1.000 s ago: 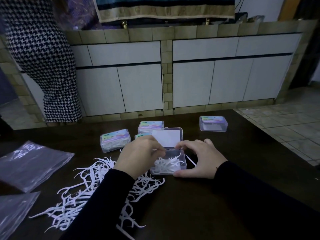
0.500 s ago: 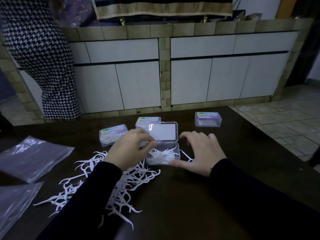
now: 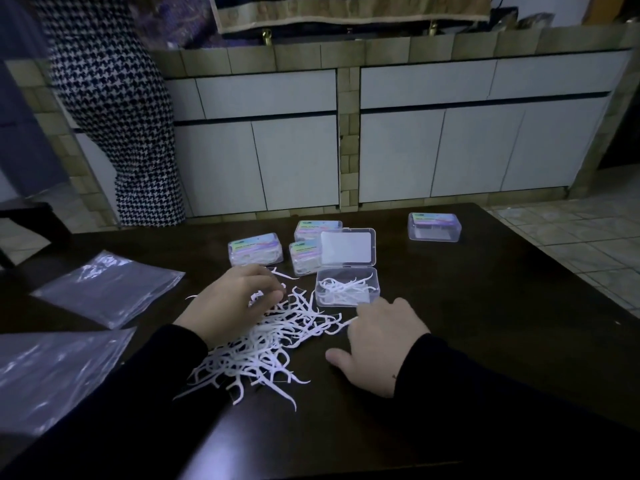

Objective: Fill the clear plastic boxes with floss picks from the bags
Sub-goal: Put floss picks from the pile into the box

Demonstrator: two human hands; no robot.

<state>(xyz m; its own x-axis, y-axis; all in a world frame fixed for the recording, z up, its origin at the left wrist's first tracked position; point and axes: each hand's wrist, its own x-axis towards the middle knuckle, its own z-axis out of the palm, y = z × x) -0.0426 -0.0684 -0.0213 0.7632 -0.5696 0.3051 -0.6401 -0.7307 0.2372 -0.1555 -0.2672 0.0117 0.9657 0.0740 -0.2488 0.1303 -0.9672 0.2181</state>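
A clear plastic box (image 3: 348,295) stands open on the dark table (image 3: 485,306), its lid (image 3: 348,247) tilted up behind it. Several white floss picks lie inside. A loose pile of floss picks (image 3: 273,344) spreads to the left and front of the box. My left hand (image 3: 228,304) lies on the far part of the pile, fingers curled down around a few picks. My right hand (image 3: 377,341) rests flat on the table just in front of the box, fingers spread, one fingertip touching a pick at the pile's right edge.
Three closed, labelled boxes (image 3: 255,249) cluster behind the pile, and a fourth closed box (image 3: 434,226) sits far right. Plastic bags (image 3: 107,289) lie at the left edge. A person in a houndstooth garment (image 3: 114,116) stands beyond the table by white cabinets (image 3: 450,150).
Both hands have left the open box. The left hand moved back left onto the pile; the right hand slid toward me and left to the pile's edge.
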